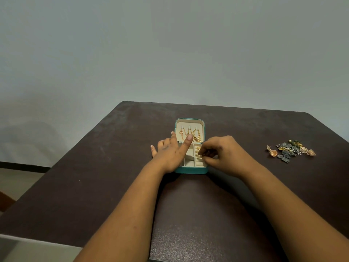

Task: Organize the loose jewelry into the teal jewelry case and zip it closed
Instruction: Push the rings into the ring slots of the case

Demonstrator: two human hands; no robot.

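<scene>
The teal jewelry case [190, 170] lies open in the middle of the dark table, its cream lid [200, 124] tipped back with gold chains [190, 136] hanging inside. My left hand [170, 154] rests flat on the case's left side, fingers straight, thumb lying across the tray. My right hand [221, 153] is at the right-hand ring rolls and pinches a small gold piece [199, 157] with curled fingertips. A pile of loose jewelry [290, 150], grey, gold and pearl earrings, lies on the table at the far right.
The dark table [113, 167] ends against a plain grey wall at the back. Its left edge drops to a floor, with a brown corner of furniture [5, 201] showing at the lower left.
</scene>
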